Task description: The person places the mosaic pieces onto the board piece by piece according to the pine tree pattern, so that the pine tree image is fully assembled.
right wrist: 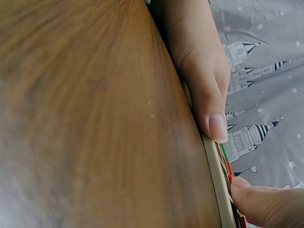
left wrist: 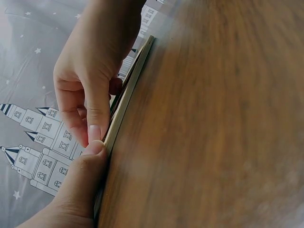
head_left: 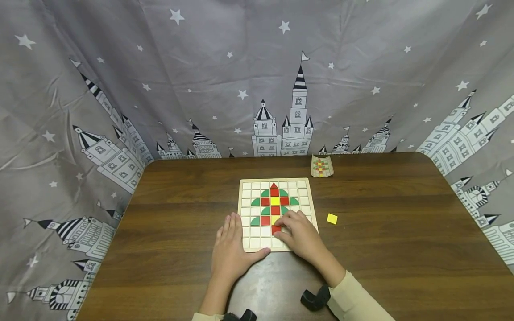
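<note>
A pale wooden grid board bears a pattern of red, green and yellow tiles, topped by a red triangle. My left hand lies along the board's left edge with its fingers straight, and its thumb touches the near edge. My right hand is over the lower part of the board. Its thumb and forefinger pinch a red square tile at a cell below a yellow tile. The right hand covers the cells beside it.
A loose yellow square tile lies on the brown table to the right of the board. Behind the board stands a curved card with a coloured tile pattern. A grey castle-print curtain hangs beyond the table.
</note>
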### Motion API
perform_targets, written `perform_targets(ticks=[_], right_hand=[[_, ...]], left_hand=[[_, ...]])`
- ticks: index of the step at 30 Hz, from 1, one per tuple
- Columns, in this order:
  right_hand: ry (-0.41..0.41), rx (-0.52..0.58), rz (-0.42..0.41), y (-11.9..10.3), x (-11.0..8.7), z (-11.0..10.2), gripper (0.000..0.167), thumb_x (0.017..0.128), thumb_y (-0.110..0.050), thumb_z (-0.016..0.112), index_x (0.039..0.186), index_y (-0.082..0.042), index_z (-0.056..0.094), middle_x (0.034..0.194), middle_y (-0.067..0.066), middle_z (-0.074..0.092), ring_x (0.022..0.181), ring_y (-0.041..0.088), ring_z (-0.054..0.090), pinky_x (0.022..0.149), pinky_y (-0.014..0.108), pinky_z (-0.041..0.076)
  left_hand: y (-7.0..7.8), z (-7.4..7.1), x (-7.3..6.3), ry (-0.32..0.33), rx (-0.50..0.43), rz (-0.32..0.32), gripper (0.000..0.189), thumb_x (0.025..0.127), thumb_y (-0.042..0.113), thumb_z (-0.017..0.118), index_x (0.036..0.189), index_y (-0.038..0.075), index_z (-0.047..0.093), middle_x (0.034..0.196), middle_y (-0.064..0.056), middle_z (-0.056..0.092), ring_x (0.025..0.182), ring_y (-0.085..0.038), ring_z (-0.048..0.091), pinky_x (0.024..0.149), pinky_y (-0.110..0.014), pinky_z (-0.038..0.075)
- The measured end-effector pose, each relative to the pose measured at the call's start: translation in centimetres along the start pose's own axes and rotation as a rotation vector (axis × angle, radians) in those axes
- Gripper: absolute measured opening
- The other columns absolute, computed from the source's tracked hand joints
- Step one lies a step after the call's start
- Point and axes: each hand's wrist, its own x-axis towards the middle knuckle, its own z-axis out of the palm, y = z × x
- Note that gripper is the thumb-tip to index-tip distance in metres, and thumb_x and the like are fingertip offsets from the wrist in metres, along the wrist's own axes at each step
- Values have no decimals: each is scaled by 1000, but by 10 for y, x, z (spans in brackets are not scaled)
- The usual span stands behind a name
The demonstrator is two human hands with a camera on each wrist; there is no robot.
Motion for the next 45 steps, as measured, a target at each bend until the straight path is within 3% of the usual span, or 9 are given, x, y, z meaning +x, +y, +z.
perform_targets(ticks=[16, 25, 33, 42, 45], right_hand=[[22, -39, -45, -1, -3, 2, 8, 85, -28, 78, 89, -21, 77, 92, -10, 67, 80, 8, 50, 69, 27, 45], [16, -81, -59, 2, -12, -9, 8, 83, -29, 81, 88, -23, 78, 83, -14, 63, 79, 5, 46, 67, 23, 43], [80, -55, 47, 31, -30, -35, 16, 83, -27, 81, 97, -21, 76, 79, -14, 57, 79, 8, 43, 66, 25, 38], [141, -188, 190, 77, -47, -64, 44, 84, -28, 79, 124, -10, 70, 98, 3, 64, 83, 19, 45, 67, 29, 36], [129, -214, 217, 84, -50, -68, 45, 85, -28, 79, 125, -9, 70, 101, 7, 64, 84, 22, 47, 64, 29, 36]], left_hand=[[1, -1, 0, -2, 1, -2, 133, 65, 92, 55, 158, 4, 19, 166, -13, 20, 155, -28, 16, 123, -49, 23], [1, 0, 1, -12, -10, -11, 133, 65, 92, 55, 158, 4, 19, 166, -12, 19, 155, -27, 16, 124, -48, 23], [-1, 1, 3, -15, -22, -13, 134, 64, 91, 57, 158, 4, 18, 166, -12, 19, 155, -27, 15, 124, -48, 22], [0, -1, 2, -15, -30, -14, 134, 64, 90, 59, 158, 4, 18, 166, -12, 18, 155, -27, 15, 123, -49, 22], [0, -1, 2, -15, -32, -16, 134, 64, 91, 58, 158, 5, 18, 166, -11, 18, 155, -27, 15, 123, -49, 22]])
